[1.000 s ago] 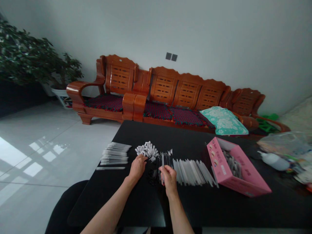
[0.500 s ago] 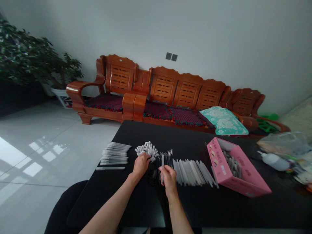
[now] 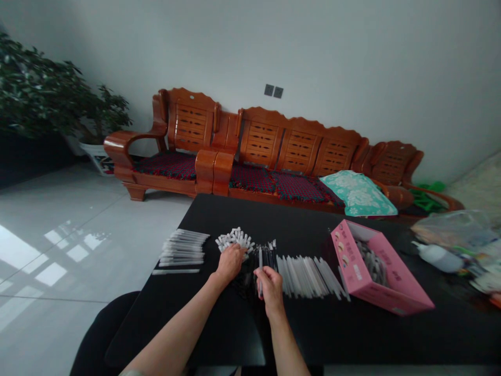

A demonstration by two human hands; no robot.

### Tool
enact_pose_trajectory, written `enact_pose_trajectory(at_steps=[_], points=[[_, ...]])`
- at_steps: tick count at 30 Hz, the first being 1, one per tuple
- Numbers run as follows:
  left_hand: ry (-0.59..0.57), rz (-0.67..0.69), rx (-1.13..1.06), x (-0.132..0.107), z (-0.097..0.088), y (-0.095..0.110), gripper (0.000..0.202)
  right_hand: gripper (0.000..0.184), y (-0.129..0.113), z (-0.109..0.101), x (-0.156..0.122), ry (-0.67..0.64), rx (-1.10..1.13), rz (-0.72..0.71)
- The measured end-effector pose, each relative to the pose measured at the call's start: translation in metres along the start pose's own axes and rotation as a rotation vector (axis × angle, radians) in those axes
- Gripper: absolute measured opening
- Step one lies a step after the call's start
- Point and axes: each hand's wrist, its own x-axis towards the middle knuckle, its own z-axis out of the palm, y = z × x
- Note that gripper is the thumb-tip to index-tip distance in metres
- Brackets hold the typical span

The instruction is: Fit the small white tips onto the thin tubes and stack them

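Observation:
My left hand [image 3: 230, 261] reaches into a pile of short white pen caps [image 3: 235, 239], its fingers bent down among them. Its fingertips are hidden, so what it grips cannot be made out. My right hand [image 3: 270, 286] is closed on a slim pale pen [image 3: 261, 257], which points away from me. Just beyond that hand lie thin dark rods [image 3: 270, 254] with pale tips, like pen refills. To the right is a row of whitish pen barrels [image 3: 307, 277]. On the left, capped white pens [image 3: 182, 250] lie in a stack side by side.
A pink open box [image 3: 407, 300] holds many grey pieces. Right of it lie a white bottle [image 3: 440, 258] and a clear plastic bag [image 3: 450, 230]. The black table [image 3: 219, 339] stands before a wooden sofa [image 3: 258, 141] with a turquoise cushion [image 3: 360, 193].
My left hand has moved slightly up and right, farther into the caps. The right hand keeps its hold on the pen. The view has shifted a little.

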Motion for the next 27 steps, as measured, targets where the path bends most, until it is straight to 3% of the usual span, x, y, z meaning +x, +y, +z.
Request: enact_pose_trajectory(at_steps=[4, 7, 10, 14, 16, 22, 27], points=[[0.055, -0.02, -0.11, -0.002, 0.0, -0.005, 0.026, 0.028, -0.002, 0.0, 0.0, 0.008, -0.006, 0.008], [0.189, -0.073, -0.35, -0.004, -0.002, -0.008, 0.031, 0.027, -0.004, 0.0, -0.002, -0.007, -0.008, 0.012], [0.246, -0.204, -0.815, -0.008, -0.007, -0.01, 0.029, 0.027, -0.009, 0.001, -0.006, -0.057, -0.058, -0.005], [0.179, -0.413, -1.592, -0.02, -0.015, -0.013, 0.031, 0.03, -0.017, 0.009, -0.016, -0.162, -0.183, -0.07], [0.157, -0.467, -1.81, -0.025, -0.02, -0.014, 0.035, 0.031, -0.022, 0.014, -0.02, -0.222, -0.25, -0.128], [0.187, -0.516, -1.922, -0.03, -0.026, -0.014, 0.034, 0.033, -0.029, 0.026, -0.024, -0.288, -0.428, -0.283], [0.219, -0.504, -1.895, -0.031, -0.031, -0.009, 0.034, 0.032, -0.027, 0.027, -0.022, -0.291, -0.466, -0.298]])
